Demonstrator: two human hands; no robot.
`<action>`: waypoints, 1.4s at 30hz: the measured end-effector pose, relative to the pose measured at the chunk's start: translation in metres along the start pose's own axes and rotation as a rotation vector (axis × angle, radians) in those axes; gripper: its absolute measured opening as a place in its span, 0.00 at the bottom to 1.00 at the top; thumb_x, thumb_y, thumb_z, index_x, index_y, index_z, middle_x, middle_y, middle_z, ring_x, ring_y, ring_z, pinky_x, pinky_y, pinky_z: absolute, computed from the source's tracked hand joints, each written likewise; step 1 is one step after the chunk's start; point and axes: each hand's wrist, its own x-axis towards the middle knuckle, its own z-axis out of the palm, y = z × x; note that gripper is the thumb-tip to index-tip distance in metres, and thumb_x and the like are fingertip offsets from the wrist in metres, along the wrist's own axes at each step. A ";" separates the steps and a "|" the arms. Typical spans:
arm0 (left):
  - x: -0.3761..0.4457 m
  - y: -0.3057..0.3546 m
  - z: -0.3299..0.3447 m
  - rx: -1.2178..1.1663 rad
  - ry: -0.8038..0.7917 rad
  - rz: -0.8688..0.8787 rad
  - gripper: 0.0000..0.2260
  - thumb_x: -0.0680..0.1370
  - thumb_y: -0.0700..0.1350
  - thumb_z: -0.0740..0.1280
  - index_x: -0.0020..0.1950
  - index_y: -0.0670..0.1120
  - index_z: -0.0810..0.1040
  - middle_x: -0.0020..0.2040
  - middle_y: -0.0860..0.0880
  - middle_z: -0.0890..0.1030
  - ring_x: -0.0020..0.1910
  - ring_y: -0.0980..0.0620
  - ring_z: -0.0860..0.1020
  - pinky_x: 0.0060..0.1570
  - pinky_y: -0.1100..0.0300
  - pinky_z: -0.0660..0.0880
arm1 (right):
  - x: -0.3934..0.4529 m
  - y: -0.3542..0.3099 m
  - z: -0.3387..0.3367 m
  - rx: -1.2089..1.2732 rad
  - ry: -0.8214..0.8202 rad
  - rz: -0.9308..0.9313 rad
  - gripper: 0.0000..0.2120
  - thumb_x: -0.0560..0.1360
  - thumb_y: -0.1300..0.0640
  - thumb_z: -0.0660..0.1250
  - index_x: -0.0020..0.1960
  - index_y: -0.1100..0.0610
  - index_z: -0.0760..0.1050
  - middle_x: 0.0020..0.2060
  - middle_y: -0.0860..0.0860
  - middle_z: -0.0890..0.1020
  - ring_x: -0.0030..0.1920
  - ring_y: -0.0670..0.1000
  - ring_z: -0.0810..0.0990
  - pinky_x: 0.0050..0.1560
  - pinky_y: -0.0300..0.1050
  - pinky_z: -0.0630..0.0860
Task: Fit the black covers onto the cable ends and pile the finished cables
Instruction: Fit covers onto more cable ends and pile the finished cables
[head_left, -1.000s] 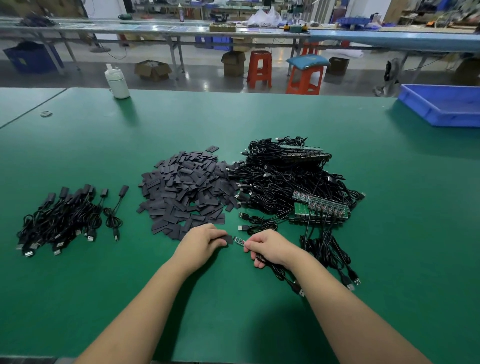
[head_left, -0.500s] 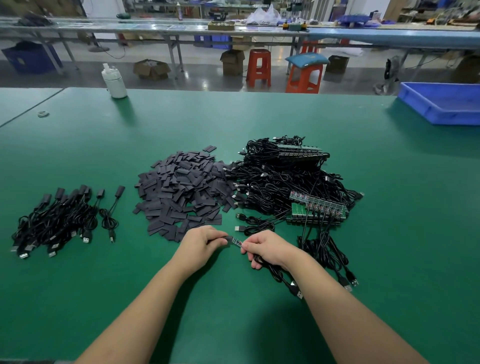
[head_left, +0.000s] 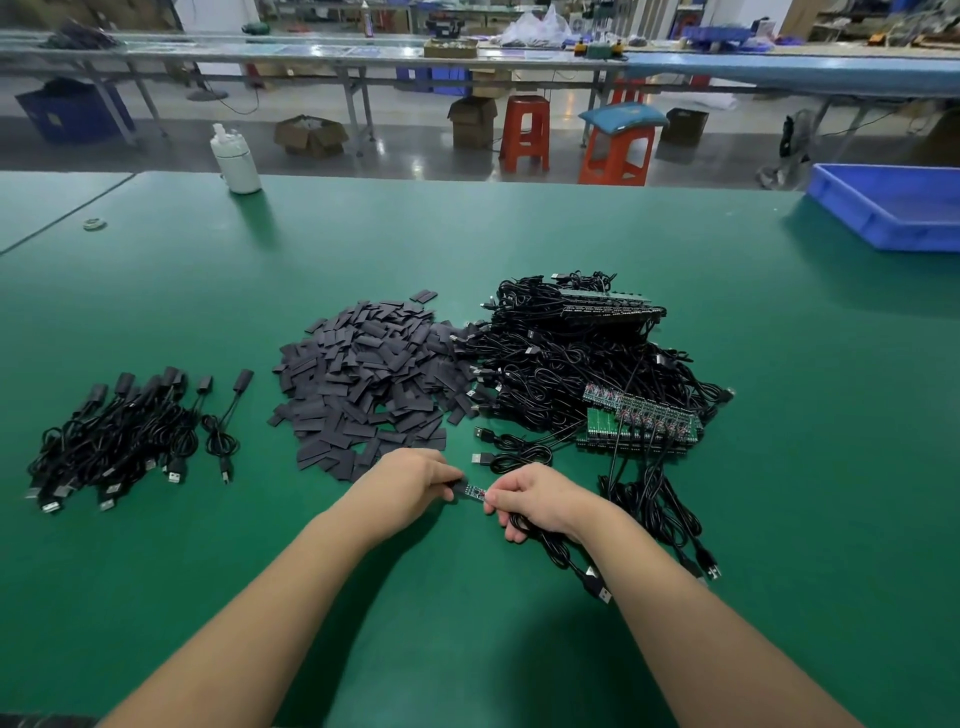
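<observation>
My left hand (head_left: 402, 483) pinches a black cover (head_left: 458, 488) at its fingertips. My right hand (head_left: 535, 499) grips a black cable (head_left: 566, 558) just behind its small circuit-board end (head_left: 475, 491), and the board's tip sits in the cover's mouth. The cable trails to a USB plug (head_left: 600, 592) under my right forearm. A heap of loose black covers (head_left: 374, 379) lies beyond my left hand. Uncovered cables with green boards (head_left: 587, 364) are piled to its right. Finished cables (head_left: 119, 431) lie in a pile at the left.
A white bottle (head_left: 236, 161) stands at the green table's far edge (head_left: 467, 179). A blue plastic tray (head_left: 893, 208) sits at the far right. A small ring (head_left: 94, 224) lies far left. Loose cables (head_left: 660, 509) lie right of my right hand. Stools and benches stand beyond the table.
The cover in my left hand has slid a little onto the board end held by my right hand. Both hands stay in nearly the same place.
</observation>
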 end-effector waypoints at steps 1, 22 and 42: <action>0.000 -0.001 0.000 -0.020 0.002 -0.001 0.13 0.80 0.44 0.67 0.64 0.49 0.81 0.54 0.50 0.82 0.54 0.50 0.78 0.55 0.58 0.72 | 0.000 0.000 0.000 0.000 0.000 0.001 0.09 0.82 0.56 0.65 0.46 0.58 0.81 0.32 0.50 0.80 0.30 0.46 0.81 0.36 0.39 0.78; 0.010 0.008 0.013 -0.162 0.054 0.028 0.08 0.78 0.47 0.69 0.56 0.51 0.84 0.49 0.54 0.85 0.47 0.57 0.79 0.50 0.64 0.73 | 0.002 0.000 0.003 0.095 -0.001 -0.002 0.07 0.81 0.56 0.66 0.48 0.57 0.81 0.34 0.50 0.83 0.33 0.48 0.82 0.35 0.39 0.79; 0.012 0.007 0.019 -0.161 0.054 -0.030 0.07 0.78 0.49 0.69 0.54 0.54 0.83 0.47 0.55 0.85 0.45 0.58 0.79 0.49 0.62 0.75 | 0.003 0.001 0.002 0.096 -0.006 -0.001 0.10 0.82 0.58 0.62 0.48 0.60 0.81 0.35 0.52 0.85 0.33 0.48 0.82 0.34 0.39 0.79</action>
